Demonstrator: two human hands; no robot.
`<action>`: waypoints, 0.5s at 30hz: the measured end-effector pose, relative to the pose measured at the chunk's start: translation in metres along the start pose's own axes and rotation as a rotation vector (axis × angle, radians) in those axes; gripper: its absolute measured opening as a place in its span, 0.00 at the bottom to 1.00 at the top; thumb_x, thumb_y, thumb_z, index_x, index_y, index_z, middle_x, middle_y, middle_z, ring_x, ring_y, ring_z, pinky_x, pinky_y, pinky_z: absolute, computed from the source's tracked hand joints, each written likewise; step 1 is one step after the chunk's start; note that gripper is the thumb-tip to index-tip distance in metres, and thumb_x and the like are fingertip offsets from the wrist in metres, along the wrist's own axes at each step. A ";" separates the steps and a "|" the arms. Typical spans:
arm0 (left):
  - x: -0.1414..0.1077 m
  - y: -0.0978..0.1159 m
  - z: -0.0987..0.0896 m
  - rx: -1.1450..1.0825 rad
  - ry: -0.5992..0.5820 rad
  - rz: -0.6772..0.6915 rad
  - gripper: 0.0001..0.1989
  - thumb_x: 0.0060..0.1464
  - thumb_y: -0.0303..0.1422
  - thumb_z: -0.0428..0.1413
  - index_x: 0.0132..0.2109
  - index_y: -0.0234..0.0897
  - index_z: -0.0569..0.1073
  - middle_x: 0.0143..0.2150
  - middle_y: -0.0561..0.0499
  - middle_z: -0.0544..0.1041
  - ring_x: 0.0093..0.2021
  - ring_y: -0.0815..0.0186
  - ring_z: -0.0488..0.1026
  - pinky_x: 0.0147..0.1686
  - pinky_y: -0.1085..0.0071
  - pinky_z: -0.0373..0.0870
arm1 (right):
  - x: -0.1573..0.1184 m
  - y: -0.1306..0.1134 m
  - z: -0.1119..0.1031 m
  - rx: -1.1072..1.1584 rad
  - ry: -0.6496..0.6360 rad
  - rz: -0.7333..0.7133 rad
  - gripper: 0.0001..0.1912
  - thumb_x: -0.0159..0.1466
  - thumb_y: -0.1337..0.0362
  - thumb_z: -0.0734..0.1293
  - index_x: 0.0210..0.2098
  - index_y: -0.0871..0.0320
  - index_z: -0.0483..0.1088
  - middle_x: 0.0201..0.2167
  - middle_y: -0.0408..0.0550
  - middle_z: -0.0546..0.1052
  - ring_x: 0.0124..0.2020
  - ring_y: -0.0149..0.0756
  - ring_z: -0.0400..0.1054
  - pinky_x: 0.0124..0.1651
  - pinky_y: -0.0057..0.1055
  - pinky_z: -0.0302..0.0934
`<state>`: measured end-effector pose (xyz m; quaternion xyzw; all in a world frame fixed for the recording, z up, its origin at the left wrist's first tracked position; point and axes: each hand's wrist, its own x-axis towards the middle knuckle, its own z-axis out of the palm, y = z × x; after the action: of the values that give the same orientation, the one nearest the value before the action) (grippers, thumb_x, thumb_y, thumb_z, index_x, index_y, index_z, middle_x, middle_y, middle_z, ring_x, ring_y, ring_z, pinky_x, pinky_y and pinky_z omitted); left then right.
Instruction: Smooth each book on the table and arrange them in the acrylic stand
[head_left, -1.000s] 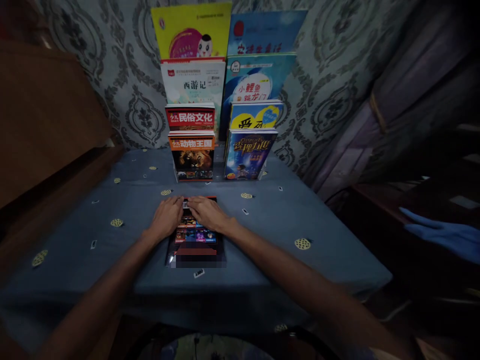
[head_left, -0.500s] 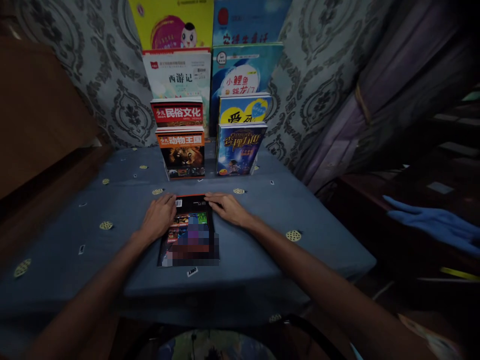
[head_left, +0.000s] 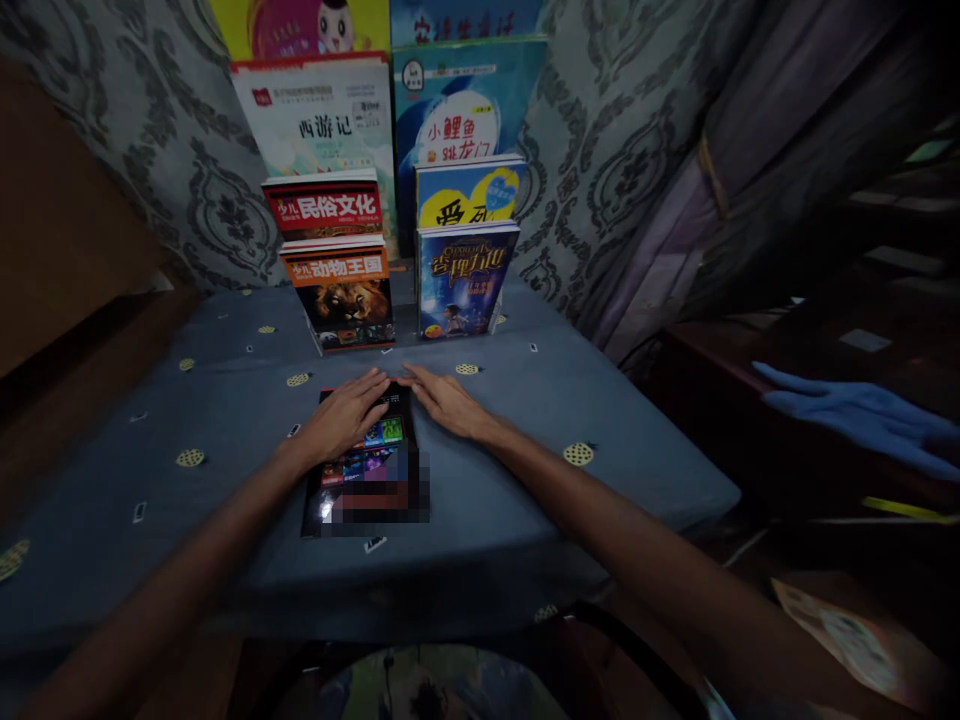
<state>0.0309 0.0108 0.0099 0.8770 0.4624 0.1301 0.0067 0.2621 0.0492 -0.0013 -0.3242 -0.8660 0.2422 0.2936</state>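
A dark book [head_left: 354, 490] with small colourful pictures lies flat on the blue cloth-covered table [head_left: 495, 480], part of it blurred by pixel blocks. Across its upper part rests my left hand [head_left: 346, 415], fingers stretched out and pointing to the top right corner. My right hand [head_left: 448, 402] is at the book's upper right edge, palm down with its fingers extended. Neither hand grips anything. Beyond them stand a lion-covered book [head_left: 349, 305] on the left and a dark blue book [head_left: 466, 285] on the right.
Behind these stand a red-titled book [head_left: 326, 208], a yellow-and-blue book [head_left: 469, 195], a pale book [head_left: 319, 125] and a teal book [head_left: 465, 105]. Blue gloves [head_left: 855, 410] lie at the right on a dark red surface. A brown panel [head_left: 60, 220] is at the left.
My left hand has slid rightward from the book's left edge onto its upper part. My right hand remains by the upper right corner. The view has shifted slightly.
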 end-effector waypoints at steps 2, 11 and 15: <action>0.001 0.002 -0.002 -0.017 -0.012 0.037 0.26 0.70 0.43 0.41 0.67 0.34 0.65 0.69 0.42 0.65 0.72 0.57 0.55 0.68 0.53 0.56 | 0.001 0.001 0.001 0.003 0.000 0.008 0.25 0.74 0.63 0.53 0.69 0.55 0.55 0.57 0.52 0.77 0.61 0.42 0.69 0.63 0.49 0.63; -0.009 0.020 -0.012 -0.049 -0.012 0.201 0.23 0.70 0.41 0.41 0.63 0.38 0.70 0.65 0.42 0.71 0.68 0.56 0.63 0.65 0.51 0.60 | 0.001 -0.008 -0.001 -0.022 -0.024 0.024 0.23 0.72 0.66 0.57 0.65 0.59 0.62 0.59 0.55 0.75 0.62 0.43 0.68 0.64 0.46 0.62; -0.019 0.030 -0.013 -0.074 -0.020 0.244 0.23 0.70 0.41 0.42 0.63 0.40 0.71 0.65 0.43 0.71 0.67 0.55 0.65 0.64 0.50 0.61 | 0.000 -0.011 0.000 -0.035 -0.047 0.027 0.23 0.70 0.66 0.60 0.64 0.63 0.62 0.61 0.59 0.73 0.62 0.44 0.68 0.63 0.44 0.63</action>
<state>0.0414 -0.0234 0.0224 0.9273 0.3469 0.1380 0.0279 0.2574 0.0424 0.0054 -0.3353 -0.8723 0.2384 0.2642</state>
